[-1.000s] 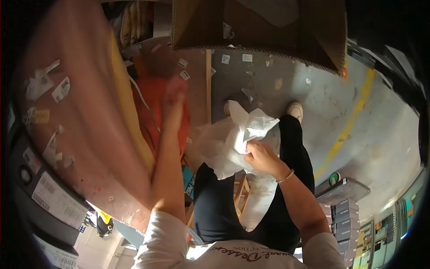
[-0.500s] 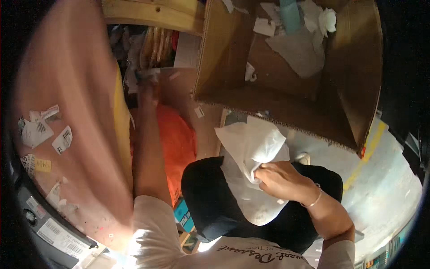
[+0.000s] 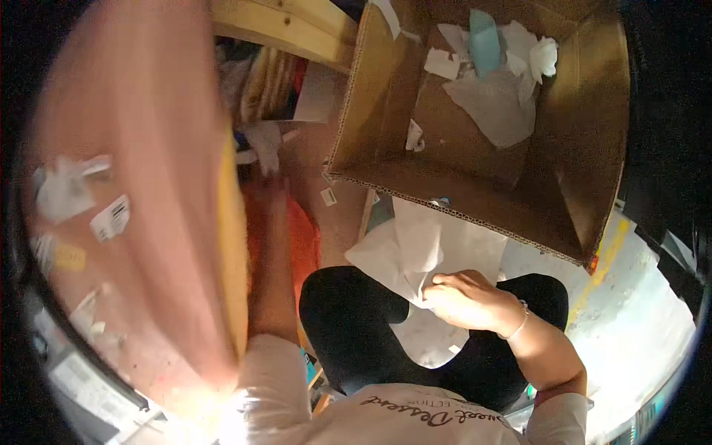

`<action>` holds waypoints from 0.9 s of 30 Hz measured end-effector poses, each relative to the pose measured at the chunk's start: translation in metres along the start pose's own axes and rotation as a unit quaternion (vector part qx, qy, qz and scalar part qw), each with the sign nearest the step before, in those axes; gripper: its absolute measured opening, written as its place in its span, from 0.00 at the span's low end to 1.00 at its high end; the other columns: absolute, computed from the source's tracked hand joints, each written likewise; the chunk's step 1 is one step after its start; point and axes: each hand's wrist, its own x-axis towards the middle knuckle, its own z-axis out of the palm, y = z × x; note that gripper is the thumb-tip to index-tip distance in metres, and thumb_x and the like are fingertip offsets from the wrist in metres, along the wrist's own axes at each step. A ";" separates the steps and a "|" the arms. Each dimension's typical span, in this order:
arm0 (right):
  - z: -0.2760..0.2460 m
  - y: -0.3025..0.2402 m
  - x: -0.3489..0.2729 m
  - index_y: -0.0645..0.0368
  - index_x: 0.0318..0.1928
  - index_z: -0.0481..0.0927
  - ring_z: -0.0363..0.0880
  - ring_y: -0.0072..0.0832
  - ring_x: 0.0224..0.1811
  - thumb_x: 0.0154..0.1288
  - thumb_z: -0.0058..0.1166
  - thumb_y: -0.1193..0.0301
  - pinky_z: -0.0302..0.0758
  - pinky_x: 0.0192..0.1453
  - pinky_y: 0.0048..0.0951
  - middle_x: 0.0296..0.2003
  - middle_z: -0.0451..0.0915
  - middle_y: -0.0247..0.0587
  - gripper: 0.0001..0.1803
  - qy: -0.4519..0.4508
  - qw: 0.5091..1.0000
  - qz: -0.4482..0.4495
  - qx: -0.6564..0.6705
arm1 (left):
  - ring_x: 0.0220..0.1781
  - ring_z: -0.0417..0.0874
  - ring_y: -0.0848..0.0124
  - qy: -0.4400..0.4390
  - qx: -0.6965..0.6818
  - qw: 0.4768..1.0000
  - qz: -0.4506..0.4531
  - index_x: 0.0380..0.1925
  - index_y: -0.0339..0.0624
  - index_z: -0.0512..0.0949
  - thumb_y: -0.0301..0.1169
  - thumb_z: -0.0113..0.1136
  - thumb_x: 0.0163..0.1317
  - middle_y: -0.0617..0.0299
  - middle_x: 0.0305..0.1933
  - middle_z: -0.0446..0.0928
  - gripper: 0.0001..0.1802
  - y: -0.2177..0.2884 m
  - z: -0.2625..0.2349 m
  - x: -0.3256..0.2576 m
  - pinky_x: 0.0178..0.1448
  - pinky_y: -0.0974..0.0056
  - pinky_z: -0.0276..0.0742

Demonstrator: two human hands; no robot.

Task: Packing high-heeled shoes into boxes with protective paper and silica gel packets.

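Head view: the right hand [image 3: 475, 298] has its grip closed on a gathered part of a thin white sheet [image 3: 417, 241], which lies over the lap, near the box's near edge. The left hand [image 3: 273, 185] is blurred, far left, beside a pale crumpled piece [image 3: 263, 142]; whether its grip is wide, narrow or holding that piece, I cannot tell.

The likeliest trouble is the sheet tearing, since it looks flimsy and the right hand bunches it at one spot. Its loose ends could also catch on the box's rough near edge, or slide off the dark trousers [image 3: 345, 326] if the grip slackens. On the left, the orange cloth [image 3: 305, 233] lies close under the forearm and might get dragged along.

The open cardboard box [image 3: 475, 169], far right, holds flat white scraps [image 3: 498, 111], a crumpled white wad [image 3: 544, 58] and an upright-looking blue-green piece [image 3: 484, 44]. Far left, a compartment below a wooden beam [image 3: 297, 26] contains tan, folded-looking things [image 3: 267, 83], too dim to identify.
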 end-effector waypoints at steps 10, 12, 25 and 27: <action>-0.030 0.017 0.040 0.66 0.42 0.75 0.79 0.43 0.35 0.59 0.46 0.72 0.76 0.40 0.39 0.33 0.78 0.55 0.13 0.033 0.993 0.107 0.028 | 0.52 0.75 0.53 -0.215 0.272 0.831 0.435 0.33 0.37 0.78 0.27 0.61 0.54 0.50 0.48 0.74 0.08 0.168 -0.014 -0.318 0.52 0.54 0.73; -0.030 0.009 0.043 0.66 0.47 0.72 0.79 0.38 0.36 0.64 0.44 0.68 0.77 0.41 0.37 0.38 0.79 0.51 0.15 0.059 0.959 0.205 0.189 | 0.53 0.74 0.53 -0.296 0.146 0.810 0.484 0.30 0.39 0.76 0.29 0.62 0.54 0.51 0.48 0.73 0.07 0.164 -0.004 -0.333 0.54 0.52 0.72; 0.023 0.029 -0.080 0.64 0.56 0.70 0.78 0.30 0.48 0.62 0.45 0.79 0.76 0.52 0.30 0.49 0.77 0.42 0.20 0.419 0.674 0.139 0.592 | 0.47 0.77 0.57 -0.484 -0.051 0.732 0.478 0.40 0.35 0.76 0.41 0.66 0.54 0.51 0.45 0.75 0.21 0.152 0.042 -0.396 0.51 0.57 0.73; 0.017 0.041 -0.099 0.64 0.58 0.69 0.76 0.32 0.52 0.65 0.44 0.78 0.74 0.55 0.31 0.54 0.74 0.43 0.20 0.408 0.660 0.120 0.619 | 0.54 0.74 0.58 -0.334 -0.054 0.830 0.444 0.48 0.35 0.73 0.43 0.68 0.51 0.48 0.52 0.72 0.30 0.148 0.031 -0.384 0.56 0.56 0.70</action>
